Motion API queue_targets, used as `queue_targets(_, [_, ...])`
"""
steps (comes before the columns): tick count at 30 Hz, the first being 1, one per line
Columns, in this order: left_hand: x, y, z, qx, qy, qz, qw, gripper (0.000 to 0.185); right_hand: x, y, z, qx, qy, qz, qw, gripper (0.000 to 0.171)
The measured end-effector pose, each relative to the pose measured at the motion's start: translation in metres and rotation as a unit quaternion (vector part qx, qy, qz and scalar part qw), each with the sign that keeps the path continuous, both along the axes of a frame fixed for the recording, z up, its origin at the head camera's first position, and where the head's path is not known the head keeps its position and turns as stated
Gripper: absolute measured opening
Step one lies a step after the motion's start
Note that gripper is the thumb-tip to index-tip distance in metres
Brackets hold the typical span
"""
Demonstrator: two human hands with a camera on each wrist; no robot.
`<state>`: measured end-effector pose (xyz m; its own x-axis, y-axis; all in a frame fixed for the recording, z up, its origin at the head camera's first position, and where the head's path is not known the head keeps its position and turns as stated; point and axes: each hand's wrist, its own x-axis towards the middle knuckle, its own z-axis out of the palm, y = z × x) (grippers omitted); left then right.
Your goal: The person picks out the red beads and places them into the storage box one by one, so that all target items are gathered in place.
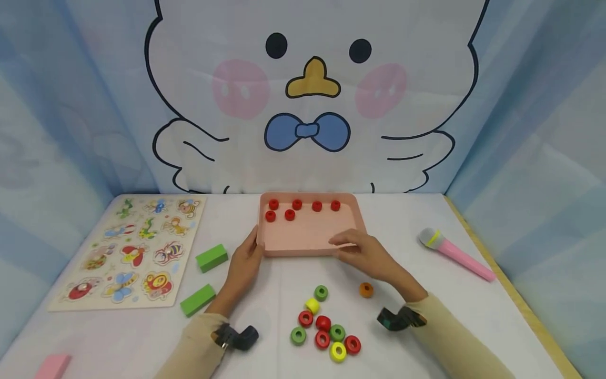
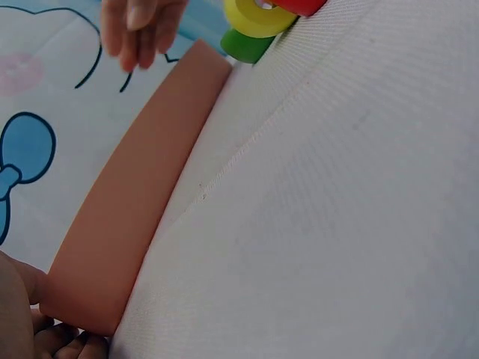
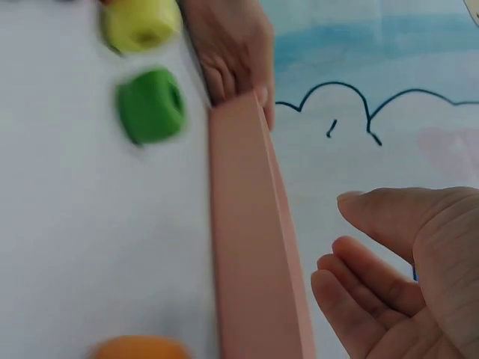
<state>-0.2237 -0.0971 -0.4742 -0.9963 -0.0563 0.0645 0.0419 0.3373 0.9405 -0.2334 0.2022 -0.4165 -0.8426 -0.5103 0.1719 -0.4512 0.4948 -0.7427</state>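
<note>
pink tray [image 1: 303,237]: shallow rectangle, smooth matte, rounded corners, flat on the white cloth-covered counter [image 1: 426,326]. six red rings [image 1: 296,204] sit along its far edge. left hand [image 1: 243,263]: grips the tray's near left corner, thumb on the rim. right hand [image 1: 366,255]: fingers relaxed and loosely spread over the near right rim (contact cannot be told), holding nothing. loose rings [image 1: 326,329]: glossy, doughnut-shaped, red, green, yellow, clustered near the person; one orange ring [image 1: 366,289] apart beside the right hand.
</note>
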Motion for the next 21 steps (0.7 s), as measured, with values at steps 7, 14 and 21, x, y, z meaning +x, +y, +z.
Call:
queue_targets(7, [0.0,-0.001,0.002,-0.004,0.001,0.0,1.0,0.056,0.074,0.032,-0.017,-0.035,-0.018,0.071,0.997,0.03])
queue_targets(14, [0.0,-0.004,0.002,0.0,0.005,0.002,1.0,0.055,0.116,0.037,-0.038,-0.072,-0.061,0.12,0.988,0.032])
queue_targets(21, [0.001,-0.003,0.003,0.011,0.011,-0.008,0.9998,0.055,0.128,0.036,-0.056,-0.105,-0.03,0.11,0.988,0.026])
